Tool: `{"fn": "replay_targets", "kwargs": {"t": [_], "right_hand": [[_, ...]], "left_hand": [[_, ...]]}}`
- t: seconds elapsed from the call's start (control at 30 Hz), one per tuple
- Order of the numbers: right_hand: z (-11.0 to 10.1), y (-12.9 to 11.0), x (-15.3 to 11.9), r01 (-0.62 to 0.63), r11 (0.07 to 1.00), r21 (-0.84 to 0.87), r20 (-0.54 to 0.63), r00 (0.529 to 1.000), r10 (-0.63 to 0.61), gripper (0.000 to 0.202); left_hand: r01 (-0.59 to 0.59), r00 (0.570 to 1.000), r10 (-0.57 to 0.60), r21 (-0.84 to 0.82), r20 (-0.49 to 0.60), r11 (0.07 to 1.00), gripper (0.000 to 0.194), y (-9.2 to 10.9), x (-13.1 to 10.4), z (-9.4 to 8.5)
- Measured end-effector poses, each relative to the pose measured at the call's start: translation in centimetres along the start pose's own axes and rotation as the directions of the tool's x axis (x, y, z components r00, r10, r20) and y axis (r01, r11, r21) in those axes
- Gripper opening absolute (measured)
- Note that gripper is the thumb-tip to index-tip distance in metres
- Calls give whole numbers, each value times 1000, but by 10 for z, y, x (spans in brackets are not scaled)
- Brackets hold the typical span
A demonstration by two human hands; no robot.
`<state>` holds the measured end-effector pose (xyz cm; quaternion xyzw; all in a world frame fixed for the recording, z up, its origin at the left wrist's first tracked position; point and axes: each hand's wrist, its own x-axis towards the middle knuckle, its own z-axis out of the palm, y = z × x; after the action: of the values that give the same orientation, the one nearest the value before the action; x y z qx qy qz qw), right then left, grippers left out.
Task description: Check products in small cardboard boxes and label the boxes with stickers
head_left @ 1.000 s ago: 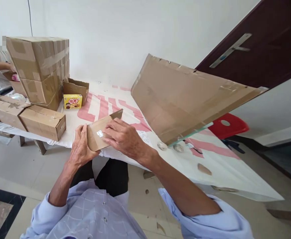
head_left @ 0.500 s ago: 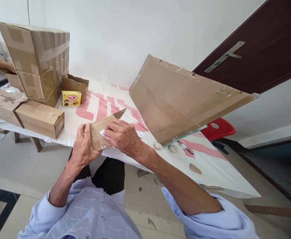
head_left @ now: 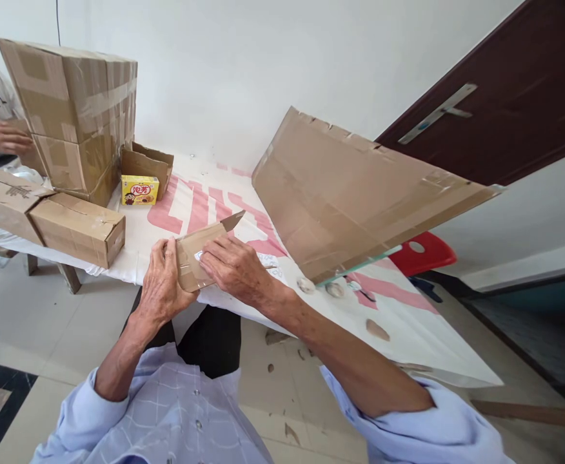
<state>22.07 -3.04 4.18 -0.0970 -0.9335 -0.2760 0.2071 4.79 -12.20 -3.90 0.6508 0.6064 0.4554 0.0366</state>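
My left hand [head_left: 161, 283] grips the left side of a small cardboard box [head_left: 193, 248], its thumb and fingers wrapped round the edge. One pointed flap of the box stands out at its far right corner. My right hand [head_left: 231, 264] lies over the box's right part, fingers bent and pressed together on a small white sticker [head_left: 198, 256], which they partly cover. The box is held above the near edge of the cloth-covered table [head_left: 282, 309]. Just right of my right hand, white papers with blue marks [head_left: 271, 265] lie on the cloth.
Taped boxes [head_left: 84, 122] are stacked at the left, with long boxes [head_left: 77, 225] before them. A yellow packet [head_left: 140, 190] stands by an open carton [head_left: 159, 164]. A large cardboard sheet [head_left: 350, 193] leans at the right, near a red stool [head_left: 425, 252]. A person's hand [head_left: 9, 137] shows far left.
My right fingers have shifted slightly over the sticker and now cover more of it. The other person's hand has come into view at the left. My left hand keeps its grip.
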Motion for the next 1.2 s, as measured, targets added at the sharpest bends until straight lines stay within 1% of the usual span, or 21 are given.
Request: {"fn": "replay_targets", "kwargs": {"t": [0.07,0.17,0.23,0.33,0.5,0.6,0.67,0.7,0.73,0.8,0.87,0.97,1.07,1.1,1.13,1.2], "right_hand": [[1,1,0,-9,1000,9,2,1000,9,31],[2,2,-1,-46,997,64,-31,998,48,31],[3,4,-2,-86,989,122,-42,995,91,32],[3,7,-3,-146,960,241,-27,987,157,30],[-1,11,-1,-207,861,464,-45,966,256,23],[-10,14,2,-245,769,591,-76,932,355,19],[-20,19,0,-296,688,663,-87,882,463,16],[-25,23,-3,-325,647,689,-93,846,525,16],[-30,28,-8,-355,612,707,-105,802,587,16],[-36,40,-25,-417,558,718,-142,697,703,19],[-33,54,-54,-493,514,702,-170,585,793,21],[-13,69,-115,-636,418,648,-150,432,889,21],[19,69,-176,-764,290,577,-58,316,947,21],[31,67,-192,-797,247,551,-15,287,958,20],[43,64,-206,-827,213,519,33,269,963,18],[65,57,-226,-870,181,459,113,259,959,15]], "left_hand": [[1,1000,-1,1,-3,1000,120,1,0,0],[-4,1000,4,4,-2,1000,120,2,0,1],[-10,1000,10,0,-6,1000,119,2,0,1],[-18,1000,18,-2,-19,1000,119,2,0,3],[-26,999,26,2,-22,1000,120,1,0,4],[-17,1000,17,1,-14,1000,121,0,1,3],[-5,1000,5,-8,-2,1000,121,-1,2,1],[3,1000,-3,-16,4,1000,122,-4,2,0],[10,1000,-10,-23,7,1000,123,-8,3,-3],[25,1000,-25,-40,-5,999,123,-19,4,-9],[42,998,-45,-59,-35,997,119,-35,6,-17],[108,993,-112,-84,-36,991,119,-60,13,-27],[209,978,-208,-64,24,976,122,-73,18,-36],[244,969,-241,-45,52,969,121,-74,18,-39],[276,959,-274,-30,70,961,120,-74,19,-41],[331,940,-329,-10,85,944,116,-73,20,-44]]}}
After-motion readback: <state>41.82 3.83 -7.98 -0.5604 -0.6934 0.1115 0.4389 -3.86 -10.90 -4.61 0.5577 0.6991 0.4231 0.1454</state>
